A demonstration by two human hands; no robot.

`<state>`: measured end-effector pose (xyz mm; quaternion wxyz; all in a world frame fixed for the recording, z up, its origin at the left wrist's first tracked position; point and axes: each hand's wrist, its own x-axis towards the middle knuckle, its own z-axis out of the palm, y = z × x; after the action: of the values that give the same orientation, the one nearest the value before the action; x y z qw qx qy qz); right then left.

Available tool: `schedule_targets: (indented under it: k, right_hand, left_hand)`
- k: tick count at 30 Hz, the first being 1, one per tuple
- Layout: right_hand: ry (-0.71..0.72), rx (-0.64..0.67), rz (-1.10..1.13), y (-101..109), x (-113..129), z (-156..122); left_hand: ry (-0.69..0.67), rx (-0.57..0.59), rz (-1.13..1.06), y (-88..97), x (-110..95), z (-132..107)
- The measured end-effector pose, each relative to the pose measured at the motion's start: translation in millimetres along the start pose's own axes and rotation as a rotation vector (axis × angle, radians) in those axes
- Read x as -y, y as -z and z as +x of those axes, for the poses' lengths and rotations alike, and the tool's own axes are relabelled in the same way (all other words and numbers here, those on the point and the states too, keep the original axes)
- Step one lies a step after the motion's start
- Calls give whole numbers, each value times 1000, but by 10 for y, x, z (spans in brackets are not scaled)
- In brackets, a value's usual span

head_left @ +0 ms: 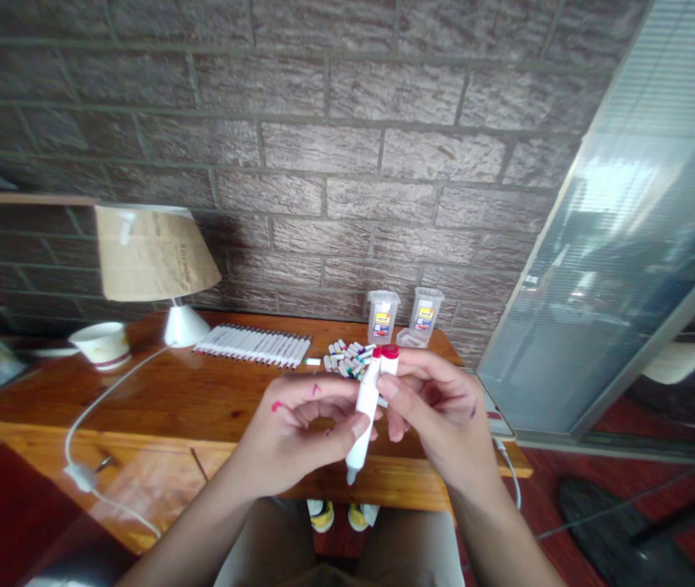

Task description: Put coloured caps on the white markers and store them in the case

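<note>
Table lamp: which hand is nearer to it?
Left. The left hand is in front of the table lamp and off to its right; the right hand is on that same side, farther across.

The white marker (364, 412) above the desk's front edge looks like smooth plastic, as does the red-topped cap (389, 352) beside its upper end. The desk (188, 399) is varnished wood, its grain showing under a glossy sheen. Toward its back edge, the lampshade (155, 253) looks papery and matt, the lamp base (184, 326) smooth and white. Near the back right corner, the containers (382, 319) are clear, shiny plastic. Beyond the back edge, the brick wall (323, 147) is rough; past the right edge, the glass panel (597, 261) is smooth and reflective.
</note>
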<state>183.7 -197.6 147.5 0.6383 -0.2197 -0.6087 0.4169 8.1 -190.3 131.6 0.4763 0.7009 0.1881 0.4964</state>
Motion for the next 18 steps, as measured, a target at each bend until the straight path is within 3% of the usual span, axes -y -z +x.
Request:
schedule_targets:
  k: [18]
  right_hand:
    - [-15,-15,10,39,-123,29]
  left_hand:
    - [147,186,49,-66,-44,45]
